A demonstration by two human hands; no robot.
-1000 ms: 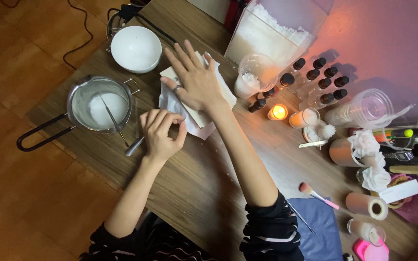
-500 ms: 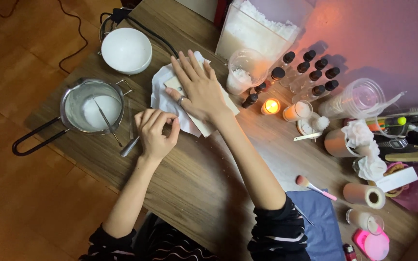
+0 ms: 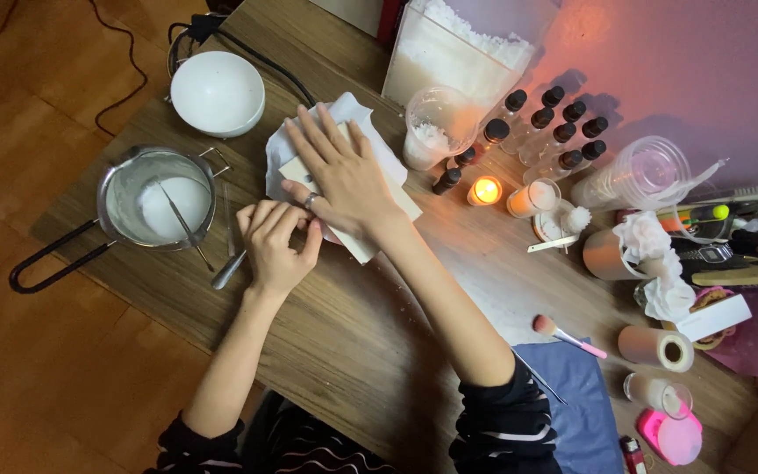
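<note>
Head view: white block (image 3: 363, 235) under both hands (image 3: 313, 211).

The right hand (image 3: 339, 175) covers most of the pale flat block (image 3: 379, 230) and the white cloth (image 3: 353, 118) beneath. The left hand (image 3: 275, 241) hides its own fingertips. The wax tub (image 3: 462, 53) is cut off at the top edge.
</note>
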